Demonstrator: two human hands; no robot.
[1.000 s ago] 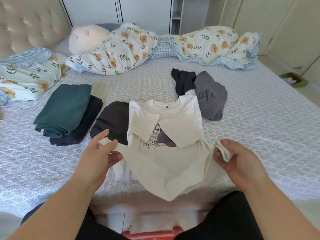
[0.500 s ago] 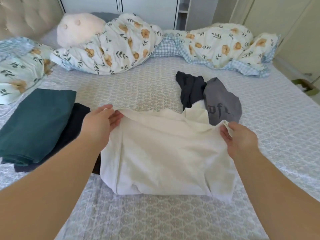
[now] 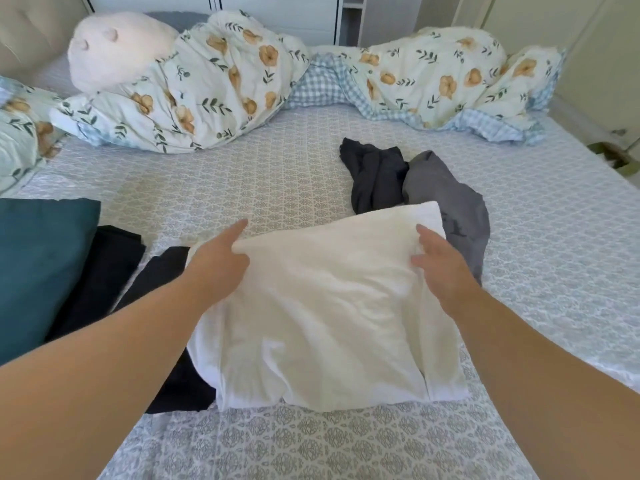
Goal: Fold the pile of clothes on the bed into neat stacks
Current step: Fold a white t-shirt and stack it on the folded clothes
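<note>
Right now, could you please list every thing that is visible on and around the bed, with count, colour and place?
white shirt: 1, white, folded, front centre of the bed, partly over dark clothing.
teal garment: 1, teal, folded, far left.
dark folded garments: 2 as far as I can tell, black or navy, between teal garment and white shirt.
black garment: 1, black, unfolded, behind the white shirt.
grey garment: 1, grey, unfolded, right of the black one.
floral duvet: 1, cream with orange flowers, bunched across the head of the bed.
plush pillow: 1, pale pink, back left.
bed sheet: 1, patterned blue-grey.
left hand: pinches the shirt's far left edge.
right hand: rests on the far right corner.
</note>
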